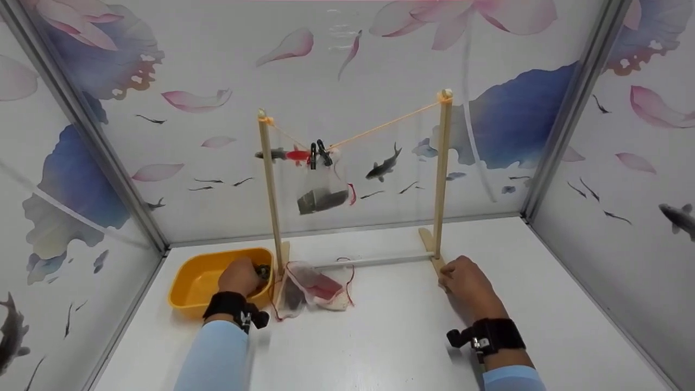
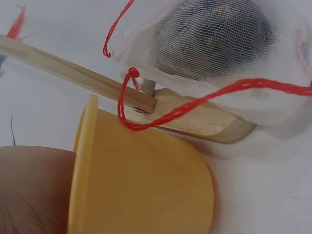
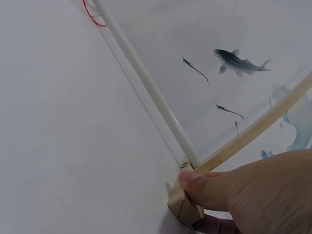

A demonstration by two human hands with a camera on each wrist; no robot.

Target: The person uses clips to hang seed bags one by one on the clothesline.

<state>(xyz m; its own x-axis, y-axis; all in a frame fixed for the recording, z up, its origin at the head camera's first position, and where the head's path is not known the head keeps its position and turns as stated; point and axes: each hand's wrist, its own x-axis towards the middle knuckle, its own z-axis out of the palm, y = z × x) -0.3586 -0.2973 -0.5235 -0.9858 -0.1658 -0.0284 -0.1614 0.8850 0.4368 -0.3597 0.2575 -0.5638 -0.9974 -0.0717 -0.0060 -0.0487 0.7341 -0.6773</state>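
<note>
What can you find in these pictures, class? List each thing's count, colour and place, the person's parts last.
bin: one, yellow, table's left
dark contents: count unclear, in bin
wooden posts: two, tan, upright
wooden feet: two, tan, under posts
rod: one, white, low between posts
string: one, orange, between post tops
clips: two, black, at string
hanging bag: one, whitish, below clips
mesh bag: at least one, white, red cord, by left post
table: one, white, below
wall panels: three, printed white, back and sides
metal strips: two, grey, wall corners
left hand: one, in bin
right hand: one, pinching right wooden foot
wrist straps: two, black, behind hands
sleeves: two, light blue, behind straps
</note>
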